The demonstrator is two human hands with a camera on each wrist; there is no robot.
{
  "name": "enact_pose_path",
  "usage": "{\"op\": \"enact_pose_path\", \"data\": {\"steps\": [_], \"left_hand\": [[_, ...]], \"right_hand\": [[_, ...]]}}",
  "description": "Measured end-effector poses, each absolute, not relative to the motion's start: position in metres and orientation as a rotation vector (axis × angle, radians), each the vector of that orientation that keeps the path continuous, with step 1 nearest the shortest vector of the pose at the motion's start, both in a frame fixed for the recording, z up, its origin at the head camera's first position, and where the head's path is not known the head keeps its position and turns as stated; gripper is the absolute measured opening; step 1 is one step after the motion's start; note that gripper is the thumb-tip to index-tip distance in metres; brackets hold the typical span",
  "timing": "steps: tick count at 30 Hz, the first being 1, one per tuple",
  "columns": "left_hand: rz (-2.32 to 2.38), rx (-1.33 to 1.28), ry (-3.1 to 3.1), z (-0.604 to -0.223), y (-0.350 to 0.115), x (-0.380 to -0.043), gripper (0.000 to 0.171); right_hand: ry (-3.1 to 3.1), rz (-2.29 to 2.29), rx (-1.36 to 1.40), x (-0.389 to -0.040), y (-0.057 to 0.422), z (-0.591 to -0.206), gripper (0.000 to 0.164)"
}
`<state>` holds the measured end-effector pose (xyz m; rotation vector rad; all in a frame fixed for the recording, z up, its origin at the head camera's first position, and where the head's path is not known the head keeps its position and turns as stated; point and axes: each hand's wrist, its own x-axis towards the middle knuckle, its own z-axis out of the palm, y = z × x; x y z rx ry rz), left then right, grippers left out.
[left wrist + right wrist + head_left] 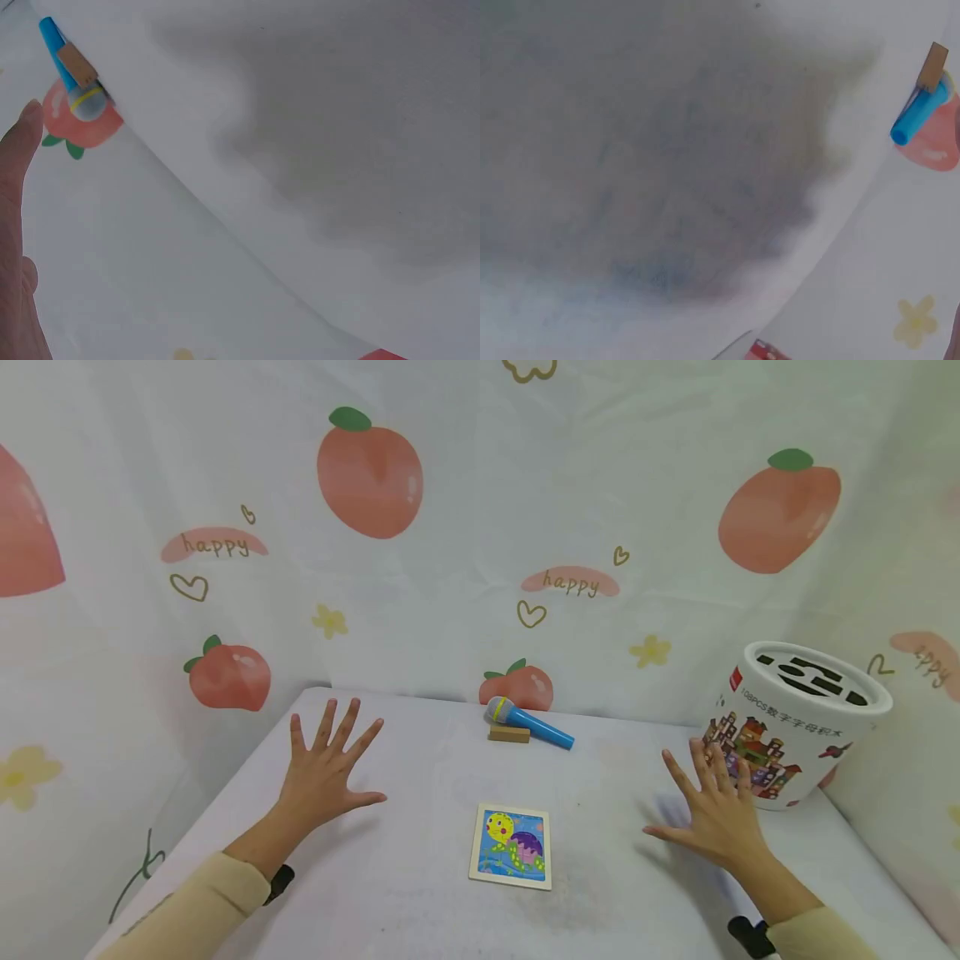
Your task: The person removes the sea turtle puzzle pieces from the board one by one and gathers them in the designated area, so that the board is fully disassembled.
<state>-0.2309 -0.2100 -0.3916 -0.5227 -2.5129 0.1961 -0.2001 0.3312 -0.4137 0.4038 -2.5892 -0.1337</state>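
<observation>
Both hands are spread wide over the white table, and neither holds anything. My left hand (pixel 322 777) is on the left side, its fingers splayed toward the back; part of that hand (pixel 15 180) edges into the left wrist view. On the right, my right hand (pixel 720 818) is likewise splayed, its fingertips overlapping the lower part of a white tub (pixel 795 727) in the head view. Between the hands lies a square picture puzzle (pixel 512 847) with a cartoon turtle in a pale frame. Farther back rests a blue toy microphone (pixel 536 725) with a grey head and yellow band.
A small wooden block (pixel 509 735) sits right in front of the microphone. The tub has a slotted lid and printed building blocks on its side. A fruit-patterned white curtain (pixel 450 610) hangs behind and along the sides of the table (pixel 420 910).
</observation>
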Motion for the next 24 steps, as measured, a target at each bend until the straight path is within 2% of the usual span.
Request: {"op": "enact_pose_path", "data": {"steps": [24], "left_hand": [[0.252,-0.695,-2.536,-0.396,-0.175,-0.232,0.101]], "right_hand": [[-2.631,-0.114,0.435,-0.219,0.287,-0.421,0.11]]}}
